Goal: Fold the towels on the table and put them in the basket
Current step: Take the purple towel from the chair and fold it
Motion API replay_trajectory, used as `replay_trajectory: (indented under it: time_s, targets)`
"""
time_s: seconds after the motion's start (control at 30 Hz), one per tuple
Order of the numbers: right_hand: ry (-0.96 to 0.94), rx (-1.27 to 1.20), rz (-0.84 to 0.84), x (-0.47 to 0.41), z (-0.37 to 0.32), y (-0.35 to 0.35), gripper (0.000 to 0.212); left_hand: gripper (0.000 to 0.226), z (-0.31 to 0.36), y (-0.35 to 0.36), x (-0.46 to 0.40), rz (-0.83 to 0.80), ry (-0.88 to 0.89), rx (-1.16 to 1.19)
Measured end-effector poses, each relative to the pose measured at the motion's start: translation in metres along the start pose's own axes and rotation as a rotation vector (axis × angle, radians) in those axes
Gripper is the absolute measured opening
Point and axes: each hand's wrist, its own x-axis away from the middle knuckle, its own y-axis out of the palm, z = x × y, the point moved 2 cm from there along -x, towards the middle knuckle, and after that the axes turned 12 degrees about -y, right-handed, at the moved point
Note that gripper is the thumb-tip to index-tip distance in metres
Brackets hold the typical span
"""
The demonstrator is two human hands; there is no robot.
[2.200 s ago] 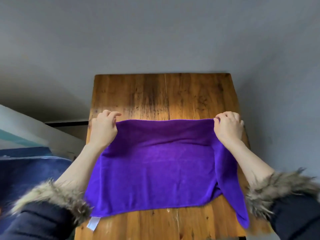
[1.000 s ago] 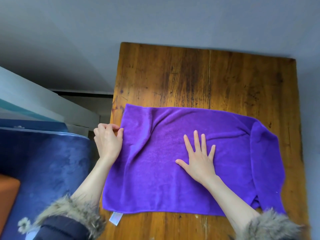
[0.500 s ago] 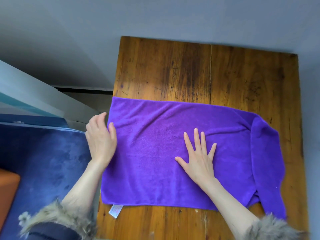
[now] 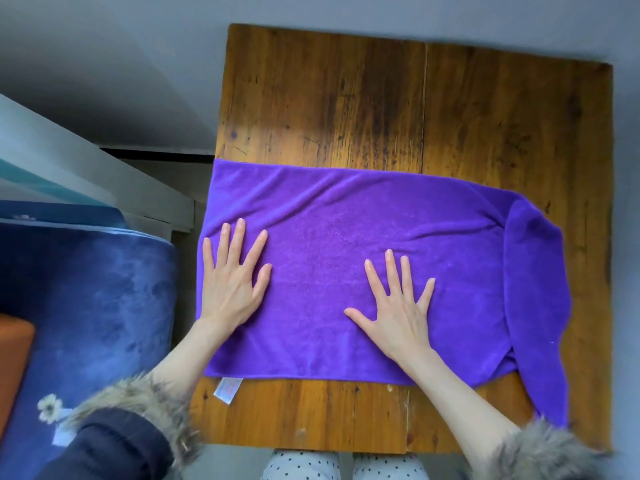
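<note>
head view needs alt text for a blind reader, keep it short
A person's left hand and right hand lie flat, fingers spread, on a purple towel spread across a wooden table. The towel's right end is bunched and folded over.

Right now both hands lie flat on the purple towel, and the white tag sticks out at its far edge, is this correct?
Not quite. In the head view the left hand and right hand do lie flat on the purple towel, but the white tag sticks out at its near edge.
</note>
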Motion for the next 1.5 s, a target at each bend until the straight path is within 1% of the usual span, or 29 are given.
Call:
replay_trajectory:
  time_s: [0.1,0.23,0.3,0.47,0.53,0.57,0.67,0.73,0.8,0.87,0.9,0.93,1.0,1.07,1.17,1.23,1.33,1.4,1.5]
  targets:
    - [-0.005,-0.017,0.007,0.004,-0.003,-0.001,0.088,0.057,0.005,0.000,0.010,0.044,-0.019,0.015]
    - [-0.047,-0.022,0.035,0.018,-0.008,0.001,0.082,0.056,0.033,0.015,0.044,0.020,0.094,-0.036]
    - [-0.034,-0.020,0.028,0.029,-0.003,0.005,0.080,0.055,0.039,0.022,0.054,0.013,0.142,-0.073]
    - [-0.002,-0.074,-0.043,0.058,0.025,0.008,0.075,0.055,0.036,0.022,0.056,0.001,0.122,-0.112]
    - [-0.012,-0.083,-0.022,0.065,0.034,0.003,0.071,0.054,0.043,0.019,0.058,-0.021,0.082,-0.094]
    - [-0.007,-0.109,0.026,0.068,0.038,-0.001,0.068,0.053,0.048,0.017,0.059,-0.028,0.055,-0.076]
    - [0.055,-0.178,0.242,0.074,0.059,-0.014,0.053,0.052,0.070,0.012,0.061,-0.028,0.002,-0.020]
    - [0.113,-0.207,0.393,0.081,0.079,-0.021,0.042,0.052,0.095,0.010,0.062,-0.027,0.045,0.012]
    - [0.200,-0.294,0.567,0.086,0.105,-0.026,0.028,0.051,0.125,0.010,0.064,-0.014,0.116,0.023]
    - [0.339,-0.388,0.696,0.092,0.136,-0.031,0.021,0.051,0.157,0.014,0.065,-0.007,0.172,0.021]
    - [0.421,-0.424,0.723,0.094,0.153,-0.032,0.021,0.051,0.173,0.016,0.065,-0.003,0.196,0.016]
    - [0.511,-0.452,0.713,0.096,0.172,-0.030,0.024,0.051,0.190,0.018,0.065,0.000,0.226,0.006]
    - [0.687,-0.487,0.605,0.098,0.204,-0.022,0.037,0.052,0.222,0.024,0.066,-0.003,0.300,-0.015]
    - [0.751,-0.512,0.516,0.099,0.226,-0.015,0.048,0.052,0.251,0.031,0.066,-0.010,0.369,-0.030]
    - [0.740,-0.562,0.526,0.092,0.244,-0.013,0.053,0.051,0.292,0.040,0.060,-0.003,0.377,-0.055]
    - [0.732,-0.608,0.498,0.085,0.253,-0.013,0.046,0.051,0.312,0.046,0.057,-0.004,0.333,-0.054]
    - [0.629,-0.578,0.413,0.078,0.265,-0.015,0.033,0.053,0.326,0.056,0.056,-0.009,0.262,-0.078]
    - [0.593,-0.587,0.464,0.077,0.277,-0.024,0.028,0.053,0.326,0.061,0.057,0.018,0.247,-0.094]
    - [0.656,-0.601,0.600,0.076,0.309,-0.041,0.026,0.054,0.325,0.066,0.058,0.052,0.248,-0.104]
